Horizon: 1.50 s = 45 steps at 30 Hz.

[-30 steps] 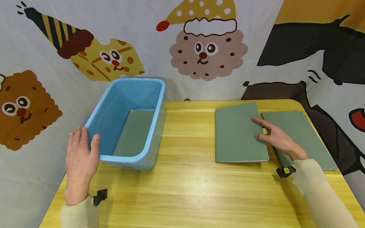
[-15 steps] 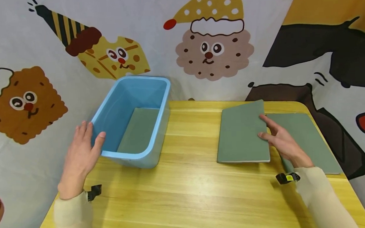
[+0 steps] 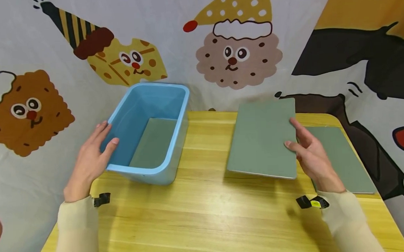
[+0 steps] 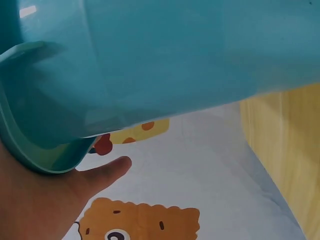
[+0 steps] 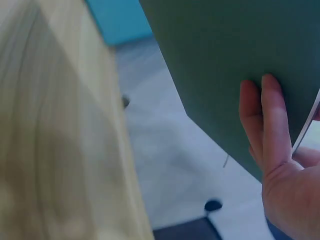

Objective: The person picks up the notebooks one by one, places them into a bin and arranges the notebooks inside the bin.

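Observation:
My right hand (image 3: 313, 155) pinches a thin grey-green notebook (image 3: 262, 138) by its right edge, thumb on top. In the right wrist view, fingers (image 5: 274, 120) lie flat along the underside of the held notebook (image 5: 220, 65), which is raised off the table. My left hand (image 3: 91, 159) rests at the near left corner of a light blue plastic bin (image 3: 136, 172), its fingers fairly straight along the rim. The left wrist view shows the bin's outer wall (image 4: 175, 55) with a straight finger (image 4: 107, 175) below the rim. Another grey-green notebook (image 3: 154, 142) lies flat inside the bin.
A further grey-green notebook (image 3: 343, 158) lies at the right edge of the yellow wooden table (image 3: 205, 218). Behind and beside the table hangs a cloth (image 3: 207, 74) printed with cartoon biscuits and cheese.
My right hand has lifted the notebook off the table and tilted it, shifting it slightly left. My left hand has slid a little forward along the bin's rim.

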### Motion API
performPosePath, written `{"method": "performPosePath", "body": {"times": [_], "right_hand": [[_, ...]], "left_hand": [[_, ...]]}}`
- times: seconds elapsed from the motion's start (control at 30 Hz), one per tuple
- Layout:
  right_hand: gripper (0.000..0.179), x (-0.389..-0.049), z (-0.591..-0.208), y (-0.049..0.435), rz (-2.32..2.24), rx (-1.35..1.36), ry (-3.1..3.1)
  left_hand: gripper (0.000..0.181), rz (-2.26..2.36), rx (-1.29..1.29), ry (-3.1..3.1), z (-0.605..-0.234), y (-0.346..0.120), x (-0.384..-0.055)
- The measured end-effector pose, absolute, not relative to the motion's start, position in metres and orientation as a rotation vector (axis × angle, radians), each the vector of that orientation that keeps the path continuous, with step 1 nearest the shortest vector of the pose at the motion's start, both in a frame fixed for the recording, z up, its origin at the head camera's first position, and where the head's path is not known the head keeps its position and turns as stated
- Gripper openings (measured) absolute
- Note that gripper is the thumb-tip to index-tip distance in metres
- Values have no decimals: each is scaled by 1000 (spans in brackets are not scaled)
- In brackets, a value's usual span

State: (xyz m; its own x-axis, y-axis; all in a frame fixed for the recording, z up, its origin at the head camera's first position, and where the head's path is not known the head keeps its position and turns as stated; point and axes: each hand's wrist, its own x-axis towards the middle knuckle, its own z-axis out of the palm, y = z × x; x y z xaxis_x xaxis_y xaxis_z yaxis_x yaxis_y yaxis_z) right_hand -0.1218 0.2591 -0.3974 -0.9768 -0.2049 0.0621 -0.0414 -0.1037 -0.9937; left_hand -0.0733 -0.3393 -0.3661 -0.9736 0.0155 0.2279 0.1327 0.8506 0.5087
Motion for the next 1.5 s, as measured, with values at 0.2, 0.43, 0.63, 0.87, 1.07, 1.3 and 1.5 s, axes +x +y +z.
{"method": "performPosePath", "body": {"times": [0.2,0.43,0.63,0.87,1.07,1.3,1.5], "right_hand": [[75,-116,-379,231,-2451,-317,1873],[71,-115,-363,191,-2589,-441,1791],[71,-117,-349,154,-2623,-510,1744],[75,-122,-341,103,-2625,-525,1626],[76,-132,-340,61,-2556,-520,1606],[78,-141,-342,20,-2508,-541,1597],[80,-143,-342,-11,-2464,-485,1627]], "left_hand": [[74,-754,-121,-2900,-364,-340,-78],[79,-722,-66,-2972,-362,-341,-76],[76,-731,-70,-2944,-363,-341,-75],[74,-734,-94,-2912,-366,-342,-75],[72,-748,-71,-2899,-366,-341,-73],[72,-770,-57,-2904,-368,-341,-74],[71,-781,-31,-2908,-369,-341,-72]]}}
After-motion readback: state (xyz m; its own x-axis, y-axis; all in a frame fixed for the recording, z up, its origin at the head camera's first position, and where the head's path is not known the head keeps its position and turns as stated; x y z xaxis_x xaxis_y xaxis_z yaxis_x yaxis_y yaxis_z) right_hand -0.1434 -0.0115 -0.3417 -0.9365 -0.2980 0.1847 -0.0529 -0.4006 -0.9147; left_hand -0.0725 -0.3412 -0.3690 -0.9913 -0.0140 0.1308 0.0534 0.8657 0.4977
